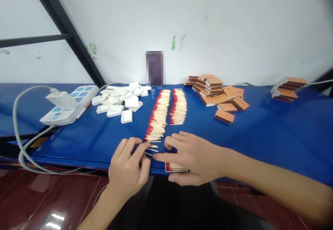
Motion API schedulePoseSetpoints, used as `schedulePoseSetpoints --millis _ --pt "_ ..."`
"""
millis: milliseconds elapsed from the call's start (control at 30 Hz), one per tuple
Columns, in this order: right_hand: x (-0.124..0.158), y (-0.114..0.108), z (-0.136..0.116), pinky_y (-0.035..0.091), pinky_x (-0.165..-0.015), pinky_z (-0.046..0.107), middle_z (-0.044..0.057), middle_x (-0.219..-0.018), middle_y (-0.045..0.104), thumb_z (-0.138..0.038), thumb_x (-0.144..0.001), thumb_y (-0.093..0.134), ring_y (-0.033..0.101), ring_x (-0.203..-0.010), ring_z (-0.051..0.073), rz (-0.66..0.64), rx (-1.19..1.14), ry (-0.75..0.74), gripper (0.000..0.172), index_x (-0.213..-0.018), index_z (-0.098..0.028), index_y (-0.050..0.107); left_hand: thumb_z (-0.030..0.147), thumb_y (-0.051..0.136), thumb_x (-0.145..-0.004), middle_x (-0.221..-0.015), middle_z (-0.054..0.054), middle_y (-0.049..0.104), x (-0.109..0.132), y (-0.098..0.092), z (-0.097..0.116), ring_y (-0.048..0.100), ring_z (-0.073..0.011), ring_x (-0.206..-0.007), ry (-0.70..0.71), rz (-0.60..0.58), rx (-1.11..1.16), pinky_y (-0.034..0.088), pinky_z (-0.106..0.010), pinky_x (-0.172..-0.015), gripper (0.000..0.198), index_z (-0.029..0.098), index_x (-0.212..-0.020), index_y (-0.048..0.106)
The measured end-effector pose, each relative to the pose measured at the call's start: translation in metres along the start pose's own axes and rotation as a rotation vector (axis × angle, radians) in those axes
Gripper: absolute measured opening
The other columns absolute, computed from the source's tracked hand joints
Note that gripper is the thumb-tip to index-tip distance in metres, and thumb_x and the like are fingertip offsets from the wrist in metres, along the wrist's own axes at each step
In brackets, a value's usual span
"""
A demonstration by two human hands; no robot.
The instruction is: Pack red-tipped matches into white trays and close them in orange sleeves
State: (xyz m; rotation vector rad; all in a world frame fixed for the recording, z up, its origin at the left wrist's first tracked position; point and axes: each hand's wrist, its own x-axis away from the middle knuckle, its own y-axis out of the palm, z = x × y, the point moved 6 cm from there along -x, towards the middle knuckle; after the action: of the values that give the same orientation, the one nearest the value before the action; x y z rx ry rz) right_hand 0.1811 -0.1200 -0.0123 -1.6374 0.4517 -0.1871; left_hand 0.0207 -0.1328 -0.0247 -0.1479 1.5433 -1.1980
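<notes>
My left hand (128, 164) is at the table's front edge, fingers bent, with a gap between forefinger and thumb. Its forefinger touches the ends of a few loose matchsticks (153, 150). My right hand (194, 157) reaches across from the right, its forefinger stretched out to the tip of a matchstick and its thumb spread apart below. Between that thumb and forefinger lies a matchbox tray (187, 170) filled with red-headed matches, partly hidden by the hand. Beyond my hands run a long row of matches (158, 115) and a shorter row of matches (178, 107), red heads leftward.
White empty trays (119, 98) are heaped at the back left, beside a power strip (70, 105) with cables. Orange-brown matchboxes (215, 91) pile up at the back right; another stack of matchboxes (287, 88) stands farther right. A dark pixelated rectangle (155, 68) leans on the wall.
</notes>
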Motion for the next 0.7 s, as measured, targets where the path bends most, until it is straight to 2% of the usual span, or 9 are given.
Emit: schedulePoseSetpoints --millis 333,700 --pt "-0.0011 -0.0001 0.0041 0.035 -0.070 0.035 0.009 -0.106 0.055 -0.052 -0.099 0.045 0.045 -0.074 0.019 -0.034 0.042 0.036 0.051 -0.141 -0.023 0.051 0.004 0.049 -0.087 -0.092 -0.011 0.060 -0.0001 -0.0011 0.0012 0.049 -0.0219 -0.080 0.021 0.019 0.014 0.043 -0.038 -0.073 0.024 0.010 -0.098 0.069" --pt "0.0010 -0.0009 0.0081 0.036 -0.071 0.033 0.008 -0.105 0.053 -0.050 -0.098 0.051 0.045 -0.073 0.018 -0.033 -0.025 0.055 0.050 -0.141 -0.024 0.051 0.005 0.048 -0.087 -0.090 -0.009 0.060 0.0006 -0.0007 0.0020 0.048 -0.0208 -0.077 0.008 0.023 0.022 0.043 -0.037 -0.072 0.023 0.013 -0.095 0.068"
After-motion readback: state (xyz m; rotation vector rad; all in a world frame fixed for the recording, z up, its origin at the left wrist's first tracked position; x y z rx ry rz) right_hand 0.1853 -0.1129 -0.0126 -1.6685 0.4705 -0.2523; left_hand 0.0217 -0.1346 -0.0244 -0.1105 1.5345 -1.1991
